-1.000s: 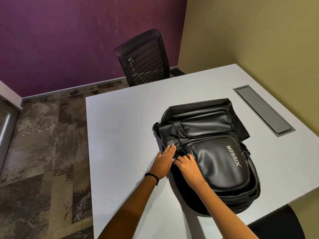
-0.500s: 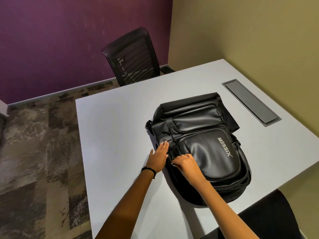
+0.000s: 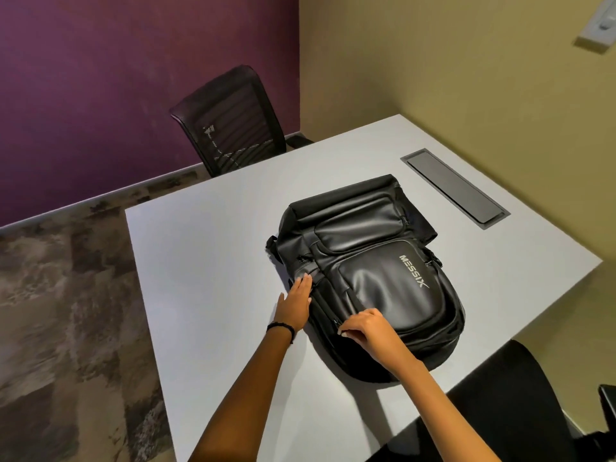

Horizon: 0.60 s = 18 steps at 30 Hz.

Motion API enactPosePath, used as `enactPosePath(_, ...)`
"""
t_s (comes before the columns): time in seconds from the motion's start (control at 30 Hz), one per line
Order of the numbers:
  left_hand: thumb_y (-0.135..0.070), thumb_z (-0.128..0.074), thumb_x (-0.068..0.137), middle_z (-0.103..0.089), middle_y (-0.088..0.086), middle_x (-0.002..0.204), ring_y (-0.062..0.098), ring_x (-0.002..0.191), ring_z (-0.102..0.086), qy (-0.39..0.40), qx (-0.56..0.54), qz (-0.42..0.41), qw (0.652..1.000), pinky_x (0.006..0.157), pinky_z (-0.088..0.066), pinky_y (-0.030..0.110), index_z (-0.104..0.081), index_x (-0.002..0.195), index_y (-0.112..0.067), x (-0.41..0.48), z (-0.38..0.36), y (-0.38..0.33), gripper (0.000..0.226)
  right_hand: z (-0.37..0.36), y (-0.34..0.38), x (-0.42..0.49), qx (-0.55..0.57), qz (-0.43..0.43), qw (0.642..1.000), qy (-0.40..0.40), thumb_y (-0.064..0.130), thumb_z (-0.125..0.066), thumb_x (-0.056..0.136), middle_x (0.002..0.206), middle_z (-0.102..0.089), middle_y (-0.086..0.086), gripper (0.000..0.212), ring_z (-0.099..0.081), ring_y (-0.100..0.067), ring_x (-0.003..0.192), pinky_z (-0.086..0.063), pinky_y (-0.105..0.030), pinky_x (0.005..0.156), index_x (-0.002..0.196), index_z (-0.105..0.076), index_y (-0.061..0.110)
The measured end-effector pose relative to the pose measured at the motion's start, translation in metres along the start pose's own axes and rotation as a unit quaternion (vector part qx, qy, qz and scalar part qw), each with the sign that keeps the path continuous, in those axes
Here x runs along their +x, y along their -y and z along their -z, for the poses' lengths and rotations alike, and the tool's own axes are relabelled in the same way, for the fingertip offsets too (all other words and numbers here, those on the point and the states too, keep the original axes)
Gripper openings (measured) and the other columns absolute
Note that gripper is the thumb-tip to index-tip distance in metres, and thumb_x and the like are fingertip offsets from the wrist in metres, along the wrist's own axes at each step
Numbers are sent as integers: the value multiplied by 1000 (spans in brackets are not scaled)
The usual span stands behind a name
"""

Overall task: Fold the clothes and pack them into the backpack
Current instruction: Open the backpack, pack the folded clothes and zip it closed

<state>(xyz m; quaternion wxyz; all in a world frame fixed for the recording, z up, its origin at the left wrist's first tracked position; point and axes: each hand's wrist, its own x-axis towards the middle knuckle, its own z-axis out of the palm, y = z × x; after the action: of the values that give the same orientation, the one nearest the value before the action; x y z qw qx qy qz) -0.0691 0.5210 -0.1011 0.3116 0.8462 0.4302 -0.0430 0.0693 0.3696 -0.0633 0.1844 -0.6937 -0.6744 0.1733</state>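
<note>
A black backpack with white lettering lies flat on the pale grey table, its top pointing away from me. My left hand lies with straight fingers against the bag's left side, a black band on its wrist. My right hand has curled fingers at the zipper line on the bag's lower left edge and seems to pinch a zipper pull, which the fingers hide. No clothes are in view.
A black mesh office chair stands at the table's far side. A dark cable-port cover is set into the table to the right of the bag. Another black chair sits at the near right. Patterned carpet lies to the left.
My right hand has slid toward me along the bag's left edge, from beside the left hand to the lower corner. The left hand stays against the bag's side.
</note>
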Motion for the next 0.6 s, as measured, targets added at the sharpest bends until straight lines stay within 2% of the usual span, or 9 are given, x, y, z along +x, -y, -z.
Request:
enactPosePath(0.1, -10, -30, 102, -9, 4, 159, 22, 147, -11, -1, -4, 5, 1000, 117, -13, 51, -7, 151, -17, -2, -2, -2, 54, 6, -3, -14, 12, -7, 1000, 22, 24, -65, 87, 91, -72, 13, 9, -64, -5, 82, -37, -17, 81, 91, -72, 25)
enactPosePath(0.17, -10, -29, 102, -8, 5, 159, 23, 147, -12, 0, -5, 5, 1000, 117, -13, 51, -7, 151, -17, -3, -2, -2, 54, 14, -2, -20, 40, -8, 998, 42, 21, -65, 87, 90, -73, 8, 10, -63, -5, 82, -37, -6, 75, 91, -73, 19)
enactPosePath(0.23, -10, -30, 102, -8, 5, 159, 23, 147, -11, -3, -6, -2, 1000, 117, -15, 50, -8, 151, -16, -4, -2, -3, 54, 22, -3, -26, 76, -37, 995, 52, 19, -63, 88, 92, -72, 5, 12, -61, 2, 80, -38, -3, 71, 93, -73, 14)
enactPosePath(0.33, -11, -33, 101, -9, 8, 159, 23, 147, -11, -13, 9, -23, 1000, 116, -21, 41, -11, 151, -11, -5, -3, -6, 54, 28, -3, -32, 96, -65, 992, 49, 18, -62, 89, 93, -70, 6, 12, -55, 13, 73, -40, -7, 70, 94, -73, 14)
enactPosePath(0.43, -9, -47, 96, -32, 17, 149, 32, 139, -29, -113, 32, -55, 992, 114, -29, 39, -38, 141, -6, -12, -3, -11, 46, 26, -1, -36, 95, -72, 993, 13, 20, -62, 89, 93, -65, 8, 10, -57, 1, 76, -47, -19, 72, 92, -72, 17)
enactPosePath(0.5, -3, -62, 84, -57, 18, 120, 35, 113, -54, -222, 42, -100, 969, 94, -49, 42, -63, 112, -6, -20, -7, -16, 27, 24, 1, -38, 82, -87, 993, -18, 21, -62, 89, 92, -56, 8, 11, -53, -2, 71, -45, -22, 67, 94, -72, 18)
enactPosePath(0.53, -5, -65, 82, -61, 14, 104, 31, 98, -59, -251, 51, -115, 960, 80, -53, 39, -65, 96, -8, -25, -9, -19, 14, 23, 2, -39, 75, -96, 992, -27, 22, -62, 89, 89, -53, 8, 12, -49, 0, 67, -43, -22, 65, 95, -72, 18)
enactPosePath(0.57, -11, -64, 85, -60, 9, 92, 27, 87, -59, -258, 60, -127, 956, 70, -50, 35, -63, 86, -9, -30, -11, -21, 2, 23, 5, -40, 74, -106, 991, -30, 21, -61, 90, 85, -53, 9, 13, -47, 2, 65, -43, -23, 65, 96, -71, 18)
enactPosePath(0.6, -20, -58, 91, -58, 6, 83, 24, 79, -56, -231, 47, -110, 966, 64, -45, 32, -58, 79, -11, -35, -12, -25, 14, 23, 6, -41, 80, -116, 990, -30, 21, -60, 90, 82, -57, 9, 13, -49, 2, 64, -45, -24, 66, 97, -71, 18)
